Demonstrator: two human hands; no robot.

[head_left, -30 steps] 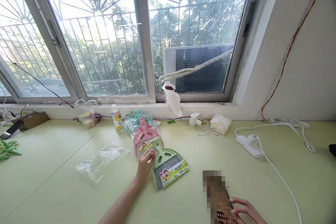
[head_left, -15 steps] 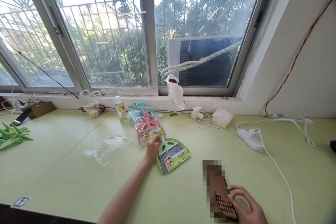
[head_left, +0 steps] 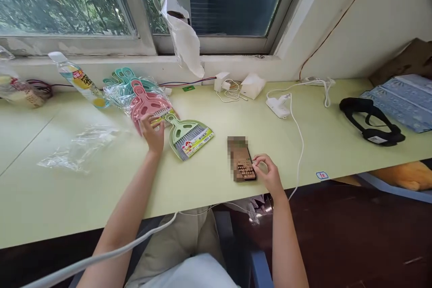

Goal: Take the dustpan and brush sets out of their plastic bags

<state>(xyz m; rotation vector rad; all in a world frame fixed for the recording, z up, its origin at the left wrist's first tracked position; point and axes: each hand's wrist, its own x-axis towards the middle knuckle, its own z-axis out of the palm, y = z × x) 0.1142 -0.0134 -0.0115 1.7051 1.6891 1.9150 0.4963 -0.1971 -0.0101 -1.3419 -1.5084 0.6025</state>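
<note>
On the table, my left hand (head_left: 153, 134) is at the lower edge of a pink dustpan-and-brush set (head_left: 148, 101), its thumb and fingers apart. Right beside it lies a green dustpan (head_left: 176, 127) with a grey-bristled brush and a yellow-green label, its handle close to my thumb. Behind the pink set are teal dustpans (head_left: 125, 76) in clear plastic. Over on the right, my right hand (head_left: 266, 171) pinches the right edge of a phone (head_left: 245, 168) that lies flat, with rows of keys on its partly blurred screen.
A drink bottle (head_left: 81, 81) leans at the back left, near crumpled clear plastic (head_left: 79, 148). White adapters (head_left: 221, 82), a power strip (head_left: 278, 105) and its cable are behind the phone. A black head strap (head_left: 371, 121) and blue patterned cloth (head_left: 405, 99) lie far right.
The view has tilted down and turned right. My left hand has left the green dustpan's handle and moved left to the pink one. My right hand is still at the phone.
</note>
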